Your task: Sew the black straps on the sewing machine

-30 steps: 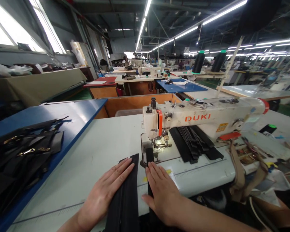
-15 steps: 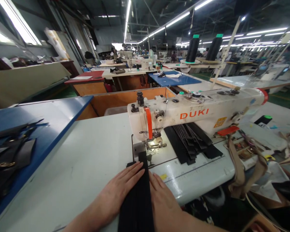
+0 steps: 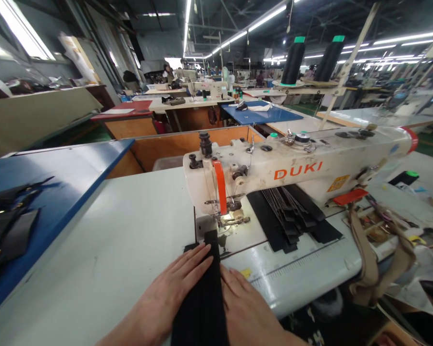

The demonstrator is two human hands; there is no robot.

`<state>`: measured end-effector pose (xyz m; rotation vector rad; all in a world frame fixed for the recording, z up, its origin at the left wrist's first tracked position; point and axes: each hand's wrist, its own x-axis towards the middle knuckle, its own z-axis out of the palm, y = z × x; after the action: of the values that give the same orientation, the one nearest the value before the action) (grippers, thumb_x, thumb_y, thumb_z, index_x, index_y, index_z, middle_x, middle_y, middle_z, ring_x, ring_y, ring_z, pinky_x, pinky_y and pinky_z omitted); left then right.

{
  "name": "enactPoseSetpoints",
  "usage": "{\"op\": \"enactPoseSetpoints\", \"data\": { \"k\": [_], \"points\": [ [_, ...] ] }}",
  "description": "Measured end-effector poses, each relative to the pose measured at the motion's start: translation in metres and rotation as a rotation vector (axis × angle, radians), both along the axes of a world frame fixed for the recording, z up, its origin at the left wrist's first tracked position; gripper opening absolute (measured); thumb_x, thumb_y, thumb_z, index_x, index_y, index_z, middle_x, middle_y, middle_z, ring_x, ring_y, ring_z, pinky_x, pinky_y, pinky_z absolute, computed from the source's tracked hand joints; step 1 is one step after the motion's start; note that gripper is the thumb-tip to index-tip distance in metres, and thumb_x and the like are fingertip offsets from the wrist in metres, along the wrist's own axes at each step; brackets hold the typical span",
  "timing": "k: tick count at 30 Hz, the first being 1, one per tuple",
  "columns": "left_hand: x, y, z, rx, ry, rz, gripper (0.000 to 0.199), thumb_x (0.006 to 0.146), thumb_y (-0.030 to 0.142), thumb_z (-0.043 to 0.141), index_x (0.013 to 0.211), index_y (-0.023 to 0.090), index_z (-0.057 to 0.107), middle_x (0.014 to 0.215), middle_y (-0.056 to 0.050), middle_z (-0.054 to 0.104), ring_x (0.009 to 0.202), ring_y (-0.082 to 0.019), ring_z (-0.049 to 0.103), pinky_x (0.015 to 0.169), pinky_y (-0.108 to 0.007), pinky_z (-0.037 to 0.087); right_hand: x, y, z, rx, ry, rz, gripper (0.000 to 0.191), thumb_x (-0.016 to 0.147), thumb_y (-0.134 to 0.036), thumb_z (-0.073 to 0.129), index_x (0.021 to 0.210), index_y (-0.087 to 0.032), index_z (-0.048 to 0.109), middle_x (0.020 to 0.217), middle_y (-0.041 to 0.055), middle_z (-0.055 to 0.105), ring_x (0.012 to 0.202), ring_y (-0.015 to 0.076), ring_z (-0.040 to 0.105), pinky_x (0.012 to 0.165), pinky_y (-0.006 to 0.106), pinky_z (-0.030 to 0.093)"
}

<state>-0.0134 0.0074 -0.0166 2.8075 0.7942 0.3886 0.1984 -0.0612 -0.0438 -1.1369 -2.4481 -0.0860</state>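
A black fabric piece (image 3: 202, 307) with a narrower strip on top runs from the lower edge of the view up to the needle area of a white sewing machine (image 3: 296, 168). My left hand (image 3: 173, 288) lies on its left side, fingers stretched out flat toward the strip. Along the right edge rests my right hand (image 3: 243, 300), its fingers extended and touching the fabric and the table. The strip's far end lies just in front of the lit presser foot (image 3: 233, 220). Parts of the fabric under my left hand are hidden.
Several black strips (image 3: 288, 216) lie stacked under the machine arm. On the left stands a blue table (image 3: 75, 168) with black straps (image 3: 12, 230). Tan straps (image 3: 362, 259) hang at the right beside a tray of small items. Black thread cones (image 3: 293, 62) stand behind.
The view has shifted slightly, so the machine appears a little larger and tilted. Both hands keep nearly the same place on the black fabric.
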Motion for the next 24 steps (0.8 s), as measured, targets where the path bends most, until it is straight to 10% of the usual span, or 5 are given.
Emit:
{"op": "enactPoseSetpoints", "data": {
  "k": [24],
  "points": [
    [0.004,-0.001,0.009,-0.013,0.043,0.037,0.068,0.087,0.018,0.048,0.150,0.030,0.025,0.154,-0.005,0.032,0.136,-0.024,0.039,0.109,-0.041,0.035,-0.003,0.003,-0.010,0.042,0.039,-0.015,0.048,0.088,-0.016,0.050,0.137,-0.016,0.045,0.137,0.0071,0.053,0.129,0.0239,0.043,0.100,0.033,0.044]
  ]
}}
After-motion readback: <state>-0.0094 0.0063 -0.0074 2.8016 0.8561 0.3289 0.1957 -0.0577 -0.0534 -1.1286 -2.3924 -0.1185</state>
